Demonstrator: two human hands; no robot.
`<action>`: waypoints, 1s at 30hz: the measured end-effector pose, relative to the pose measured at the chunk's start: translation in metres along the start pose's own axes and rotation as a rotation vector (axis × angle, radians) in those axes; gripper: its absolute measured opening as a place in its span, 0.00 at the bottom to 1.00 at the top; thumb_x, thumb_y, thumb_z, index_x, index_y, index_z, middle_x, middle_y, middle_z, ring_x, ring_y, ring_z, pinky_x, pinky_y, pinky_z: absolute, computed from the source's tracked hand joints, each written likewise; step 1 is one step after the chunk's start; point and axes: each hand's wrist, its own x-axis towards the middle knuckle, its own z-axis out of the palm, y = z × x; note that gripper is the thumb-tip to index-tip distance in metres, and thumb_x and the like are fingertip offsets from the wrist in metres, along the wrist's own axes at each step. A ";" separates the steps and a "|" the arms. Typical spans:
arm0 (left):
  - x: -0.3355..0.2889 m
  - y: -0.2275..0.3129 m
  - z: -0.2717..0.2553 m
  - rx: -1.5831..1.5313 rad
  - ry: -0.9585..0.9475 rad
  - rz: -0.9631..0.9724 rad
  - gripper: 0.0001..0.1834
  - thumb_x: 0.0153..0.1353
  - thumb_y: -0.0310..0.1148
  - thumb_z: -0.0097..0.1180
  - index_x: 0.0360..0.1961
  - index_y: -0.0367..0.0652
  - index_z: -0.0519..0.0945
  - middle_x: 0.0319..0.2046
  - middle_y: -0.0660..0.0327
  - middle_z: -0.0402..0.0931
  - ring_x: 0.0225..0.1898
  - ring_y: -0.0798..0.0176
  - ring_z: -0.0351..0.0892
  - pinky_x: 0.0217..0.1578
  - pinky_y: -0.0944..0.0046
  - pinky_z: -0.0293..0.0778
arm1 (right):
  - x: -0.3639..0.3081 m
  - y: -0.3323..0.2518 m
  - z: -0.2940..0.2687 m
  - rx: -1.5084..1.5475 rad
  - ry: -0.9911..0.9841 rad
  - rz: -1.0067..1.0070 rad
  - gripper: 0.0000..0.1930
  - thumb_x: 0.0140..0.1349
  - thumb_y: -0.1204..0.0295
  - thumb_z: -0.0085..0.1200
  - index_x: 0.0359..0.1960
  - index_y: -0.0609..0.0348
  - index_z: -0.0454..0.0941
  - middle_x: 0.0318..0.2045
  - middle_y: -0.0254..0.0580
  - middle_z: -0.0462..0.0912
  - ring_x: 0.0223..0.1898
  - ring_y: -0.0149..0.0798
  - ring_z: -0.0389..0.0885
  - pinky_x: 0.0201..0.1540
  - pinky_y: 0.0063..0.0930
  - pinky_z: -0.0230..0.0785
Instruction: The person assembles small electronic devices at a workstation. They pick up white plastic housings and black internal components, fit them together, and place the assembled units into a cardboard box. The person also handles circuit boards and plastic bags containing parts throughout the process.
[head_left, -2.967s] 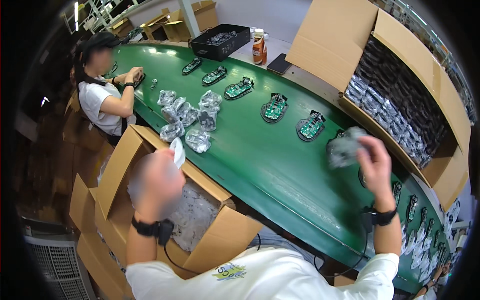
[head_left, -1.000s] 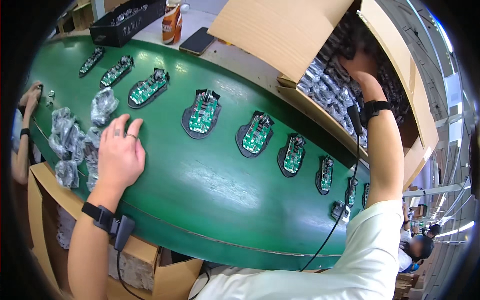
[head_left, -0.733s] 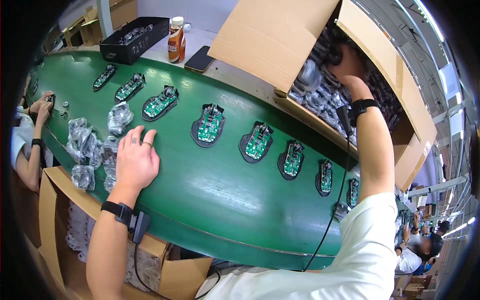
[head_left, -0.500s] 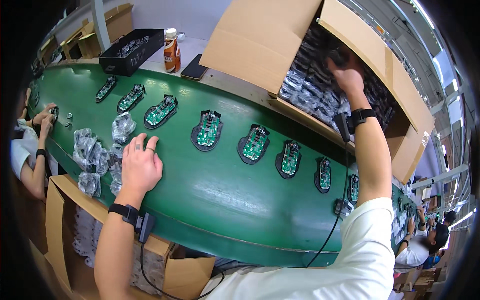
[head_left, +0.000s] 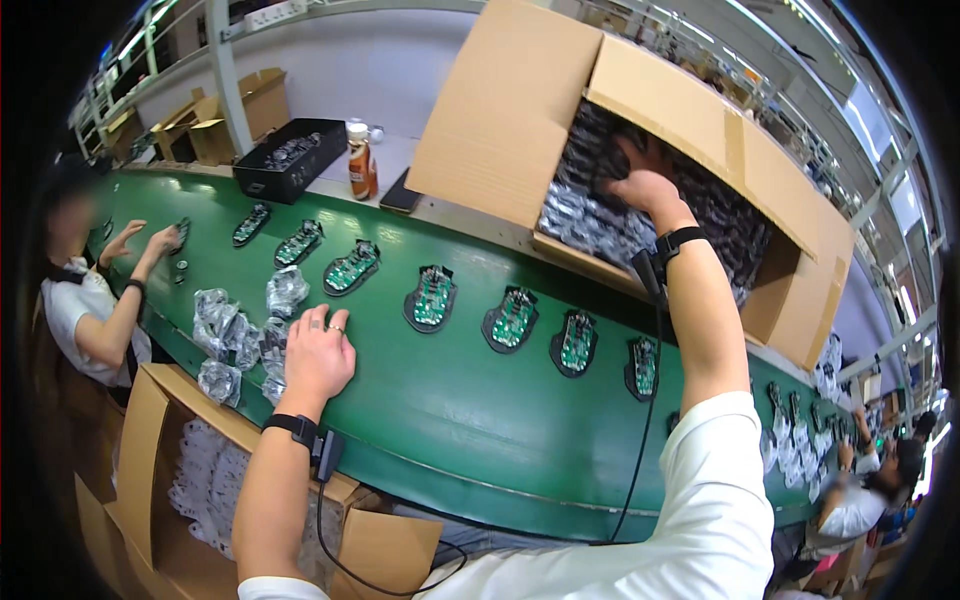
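Note:
My left hand rests on the green work surface, fingers apart and holding nothing, beside a cluster of parts in clear plastic bags. My right hand reaches into an open cardboard box, thumb and fingers spread over its dark bagged parts; some fingertips are hard to make out against them. Across the surface runs a row of black mouse-shaped shells with green circuit boards, among them one in the middle, one right of it and one farther left.
A black tray of small parts, an orange-brown bottle and a dark phone stand along the back. Below the near edge, an open carton holds white parts. Co-workers sit at left and far right.
The view has shifted, so the table sits lower in it. My right hand, blurred before, shows more sharply in the box. The co-worker at left has reached forward to a shell.

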 end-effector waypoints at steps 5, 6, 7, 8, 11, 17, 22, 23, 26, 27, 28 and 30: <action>-0.005 -0.001 -0.004 -0.019 0.094 0.008 0.24 0.54 0.31 0.58 0.54 0.46 0.81 0.54 0.48 0.76 0.58 0.45 0.75 0.58 0.46 0.72 | 0.028 -0.020 -0.003 -0.198 -0.147 0.028 0.38 0.49 0.49 0.67 0.65 0.41 0.76 0.75 0.55 0.58 0.75 0.59 0.56 0.76 0.53 0.55; -0.006 -0.001 -0.008 -0.042 0.083 -0.001 0.24 0.54 0.31 0.58 0.54 0.46 0.81 0.54 0.48 0.76 0.58 0.45 0.75 0.59 0.47 0.72 | 0.033 -0.013 0.006 -0.148 -0.136 0.016 0.35 0.50 0.50 0.66 0.63 0.42 0.78 0.74 0.55 0.61 0.75 0.59 0.59 0.75 0.54 0.57; -0.006 -0.001 -0.006 -0.048 0.105 0.002 0.24 0.54 0.32 0.58 0.54 0.46 0.81 0.54 0.48 0.77 0.58 0.45 0.76 0.58 0.46 0.72 | 0.037 -0.004 0.013 -0.101 -0.125 0.007 0.33 0.52 0.52 0.64 0.61 0.44 0.79 0.73 0.55 0.63 0.74 0.59 0.61 0.74 0.54 0.58; -0.005 -0.001 -0.004 -0.055 0.127 0.019 0.23 0.54 0.32 0.58 0.54 0.46 0.82 0.54 0.47 0.77 0.57 0.44 0.76 0.58 0.46 0.72 | 0.041 0.007 0.018 -0.059 -0.114 0.001 0.30 0.53 0.53 0.63 0.60 0.45 0.80 0.71 0.55 0.66 0.73 0.58 0.63 0.73 0.54 0.60; -0.009 -0.002 -0.004 -0.003 0.078 0.002 0.22 0.55 0.34 0.57 0.53 0.46 0.82 0.53 0.48 0.78 0.58 0.45 0.76 0.59 0.46 0.71 | 0.026 -0.002 0.033 -0.115 0.088 -0.057 0.30 0.52 0.55 0.66 0.59 0.45 0.80 0.74 0.55 0.62 0.73 0.60 0.62 0.72 0.53 0.62; -0.006 -0.001 -0.004 0.001 0.058 0.012 0.22 0.56 0.35 0.57 0.53 0.44 0.82 0.54 0.48 0.78 0.59 0.45 0.76 0.58 0.47 0.72 | 0.014 0.003 0.044 0.018 0.323 -0.184 0.22 0.54 0.64 0.68 0.51 0.55 0.82 0.65 0.59 0.73 0.66 0.61 0.71 0.64 0.47 0.69; 0.006 -0.012 -0.002 -0.015 0.005 0.036 0.20 0.58 0.37 0.57 0.52 0.43 0.82 0.51 0.49 0.77 0.57 0.47 0.77 0.55 0.48 0.74 | -0.006 0.020 0.020 0.345 0.356 -0.025 0.13 0.62 0.64 0.65 0.44 0.56 0.83 0.35 0.52 0.88 0.40 0.54 0.88 0.46 0.41 0.78; 0.007 -0.016 0.000 0.002 0.010 0.066 0.19 0.59 0.37 0.57 0.50 0.44 0.82 0.50 0.51 0.77 0.56 0.48 0.77 0.54 0.48 0.75 | -0.013 0.028 0.014 0.402 0.395 -0.021 0.13 0.62 0.64 0.65 0.43 0.57 0.84 0.36 0.52 0.88 0.41 0.52 0.88 0.46 0.40 0.78; 0.014 -0.041 0.004 -0.017 0.038 0.167 0.17 0.59 0.37 0.57 0.49 0.44 0.82 0.50 0.53 0.78 0.55 0.49 0.78 0.53 0.48 0.75 | -0.041 0.023 -0.007 0.482 0.585 -0.046 0.13 0.60 0.64 0.68 0.39 0.61 0.84 0.31 0.47 0.86 0.34 0.44 0.85 0.41 0.33 0.76; 0.018 -0.048 0.004 -0.003 0.009 0.198 0.17 0.59 0.37 0.58 0.48 0.44 0.83 0.49 0.54 0.78 0.54 0.50 0.78 0.53 0.48 0.75 | -0.054 0.021 -0.012 0.610 0.596 -0.019 0.12 0.61 0.65 0.68 0.37 0.61 0.83 0.30 0.41 0.84 0.33 0.37 0.81 0.41 0.29 0.74; 0.021 -0.058 0.006 0.024 0.052 0.283 0.17 0.58 0.37 0.59 0.47 0.43 0.83 0.48 0.55 0.78 0.54 0.50 0.78 0.56 0.49 0.73 | -0.066 0.020 -0.018 0.744 0.613 0.002 0.11 0.62 0.66 0.69 0.36 0.62 0.83 0.29 0.35 0.82 0.32 0.30 0.78 0.40 0.25 0.72; 0.029 -0.071 0.011 0.168 0.092 0.384 0.18 0.60 0.39 0.59 0.48 0.43 0.82 0.50 0.53 0.78 0.56 0.48 0.77 0.60 0.48 0.70 | -0.091 0.016 -0.020 1.083 0.586 0.087 0.10 0.63 0.70 0.70 0.34 0.61 0.82 0.30 0.25 0.78 0.35 0.22 0.72 0.41 0.19 0.66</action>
